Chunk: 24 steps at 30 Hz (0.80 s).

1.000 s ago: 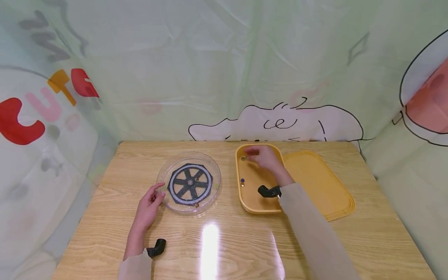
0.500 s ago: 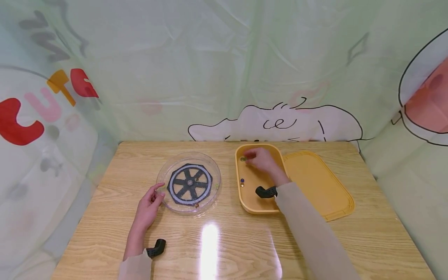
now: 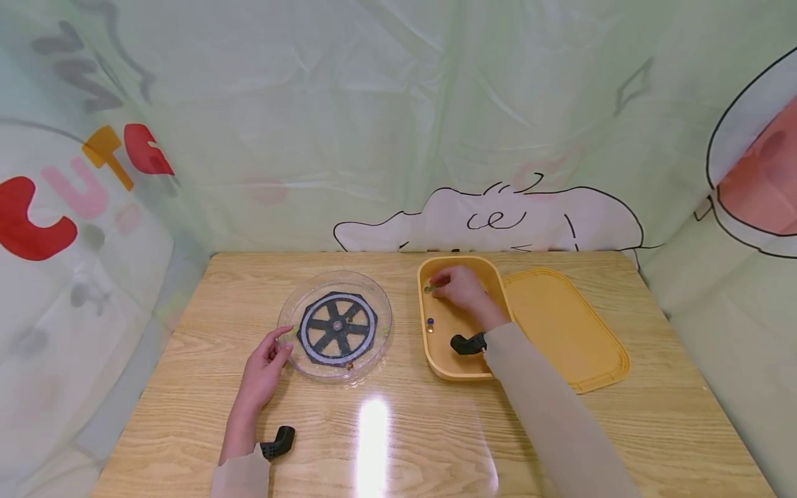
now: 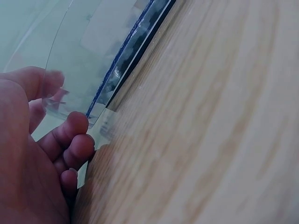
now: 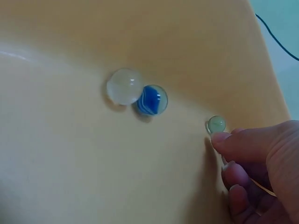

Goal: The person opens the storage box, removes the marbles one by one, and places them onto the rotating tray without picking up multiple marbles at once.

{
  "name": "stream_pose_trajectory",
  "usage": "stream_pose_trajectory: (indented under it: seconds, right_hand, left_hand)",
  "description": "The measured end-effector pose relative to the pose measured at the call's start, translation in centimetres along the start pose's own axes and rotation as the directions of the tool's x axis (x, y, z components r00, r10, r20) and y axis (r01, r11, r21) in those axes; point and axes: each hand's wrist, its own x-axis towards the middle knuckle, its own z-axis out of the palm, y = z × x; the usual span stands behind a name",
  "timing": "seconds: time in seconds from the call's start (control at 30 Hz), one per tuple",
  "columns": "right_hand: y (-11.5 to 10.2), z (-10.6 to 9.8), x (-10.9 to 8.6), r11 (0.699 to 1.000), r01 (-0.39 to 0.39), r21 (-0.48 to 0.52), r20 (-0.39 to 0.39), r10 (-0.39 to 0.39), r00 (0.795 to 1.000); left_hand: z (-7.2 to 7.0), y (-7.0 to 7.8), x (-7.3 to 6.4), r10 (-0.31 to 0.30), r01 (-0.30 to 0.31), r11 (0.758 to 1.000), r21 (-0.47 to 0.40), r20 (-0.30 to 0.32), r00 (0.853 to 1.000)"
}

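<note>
My left hand holds the near-left rim of a clear round dish, with thumb and fingers on either side of its wall. A dark spoked wheel-like piece lies in the dish, with a few small marbles around it. Inside the yellow box, my right hand reaches to the left side with fingers bent. Its thumb tip overlaps a pale green marble in the right wrist view; I cannot tell whether the fingers pinch it. A blue-swirled marble and a whitish clear marble lie together nearby.
A yellow lid lies flat right of the box, partly behind the right forearm. All stand on a wooden table. A printed curtain hangs behind the table's far edge and along its sides.
My right hand has moved slightly nearer and lower in the box. The green marble has shifted a little toward the box's left wall. The left hand and dish stay put.
</note>
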Motion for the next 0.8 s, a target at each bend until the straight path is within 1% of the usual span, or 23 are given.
stream_pose_trajectory:
  seconds: [0.17, 0.37, 0.6, 0.8]
  right_hand:
    - [0.14, 0.27, 0.17, 1.000, -0.001, -0.009, -0.001, 0.001, 1.000]
    - [0.20, 0.32, 0.13, 0.999, 0.028, -0.029, -0.002, -0.028, 1.000]
    - [0.00, 0.08, -0.03, 1.000, 0.008, -0.026, 0.005, -0.008, 1.000]
    - [-0.14, -0.10, -0.13, 1.000, 0.010, -0.002, 0.005, -0.010, 1.000]
  left_hand:
    - [-0.03, 0.10, 0.00, -0.006, 0.006, 1.000, 0.002, -0.003, 1.000]
    - [-0.01, 0.07, -0.01, -0.004, 0.004, 1.000, 0.003, -0.002, 1.000]
    - [-0.02, 0.04, 0.00, -0.009, 0.008, 1.000, 0.009, 0.008, 1.000]
    - [0.08, -0.05, -0.01, -0.008, 0.008, 1.000, 0.005, 0.002, 1.000]
